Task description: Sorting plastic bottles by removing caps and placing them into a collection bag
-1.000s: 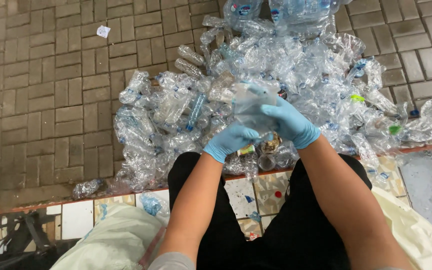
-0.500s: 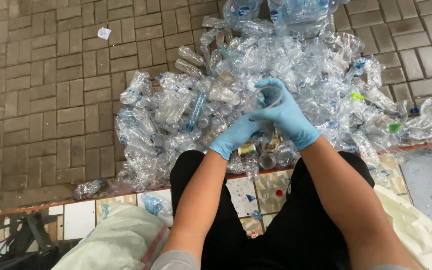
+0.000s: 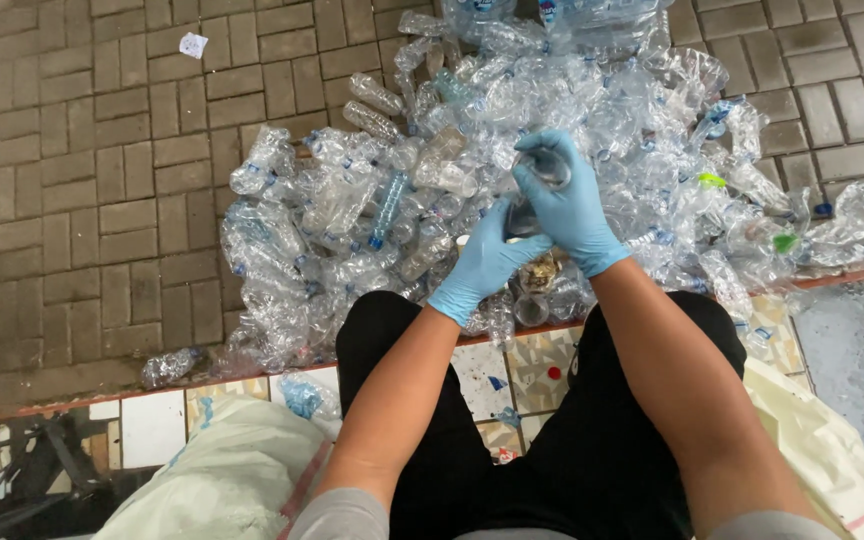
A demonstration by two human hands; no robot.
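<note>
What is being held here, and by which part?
A clear plastic bottle: right hand wraps its upper end, left hand grips the lower part.

I see my left hand and right hand, both in blue gloves, gripping a clear plastic bottle above a heap of crushed bottles on brick paving.

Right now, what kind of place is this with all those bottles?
Probably an outdoor spot for sorting bottles for recycling. A big pile of empty clear plastic bottles lies on brick paving, pale sacks wait nearby, and both gloved hands, left hand and right hand, hold one clear bottle.
</note>
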